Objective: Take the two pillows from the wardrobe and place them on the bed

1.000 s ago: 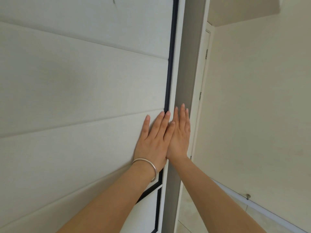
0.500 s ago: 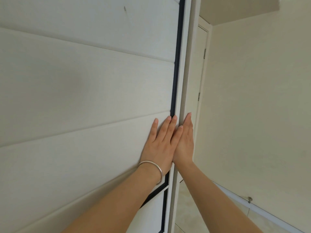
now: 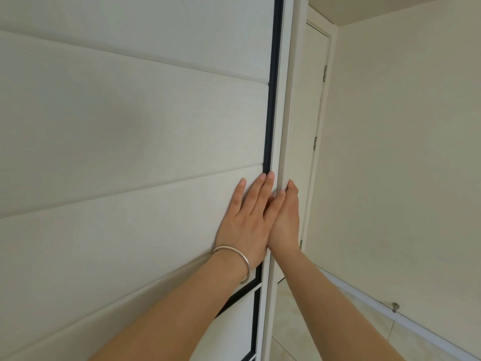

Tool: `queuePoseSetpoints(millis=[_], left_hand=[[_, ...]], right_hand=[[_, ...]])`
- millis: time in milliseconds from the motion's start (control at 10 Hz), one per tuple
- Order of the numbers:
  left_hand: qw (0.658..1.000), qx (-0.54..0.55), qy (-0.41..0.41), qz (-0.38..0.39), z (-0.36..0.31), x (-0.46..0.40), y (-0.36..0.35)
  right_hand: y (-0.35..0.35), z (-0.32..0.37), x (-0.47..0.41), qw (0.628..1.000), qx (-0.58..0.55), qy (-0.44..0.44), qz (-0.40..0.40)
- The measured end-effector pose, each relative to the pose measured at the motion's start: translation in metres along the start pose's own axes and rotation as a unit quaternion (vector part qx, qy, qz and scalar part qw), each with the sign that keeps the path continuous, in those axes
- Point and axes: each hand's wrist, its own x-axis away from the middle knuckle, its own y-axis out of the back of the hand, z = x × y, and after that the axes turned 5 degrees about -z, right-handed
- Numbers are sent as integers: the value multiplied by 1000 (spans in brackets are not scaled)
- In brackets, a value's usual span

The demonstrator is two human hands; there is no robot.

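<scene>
The white wardrobe door [image 3: 130,152], panelled and edged with a black trim strip [image 3: 272,100], fills the left of the head view. My left hand [image 3: 250,217], a silver bangle on its wrist, lies flat on the door panel beside the trim, fingers straight. My right hand [image 3: 286,220] is seen edge-on, pressed against the white upright frame [image 3: 285,100] at the door's right edge, touching my left hand. Neither hand holds anything. No pillow and no bed are in view; the wardrobe's inside is hidden.
Right of the frame stands a closed room door [image 3: 315,100] with hinges, then a cream wall [image 3: 403,152]. A white skirting with a small metal stud [image 3: 395,306] runs along the wall's foot above the tiled floor [image 3: 299,334].
The door's right edge and both hands have shifted right in the view. The grey strip beside the trim has narrowed to nothing, and my right hand has turned from flat to edge-on.
</scene>
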Motion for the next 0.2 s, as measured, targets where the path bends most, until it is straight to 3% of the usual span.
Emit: queuePoseSetpoints(millis=[100, 200], left_hand=[[999, 47, 2, -5, -10, 7, -1], [996, 91, -19, -19, -19, 41, -13]], right_hand=[[1, -8, 5, 995, 91, 33, -25], [6, -19, 36, 990, 93, 75, -70]])
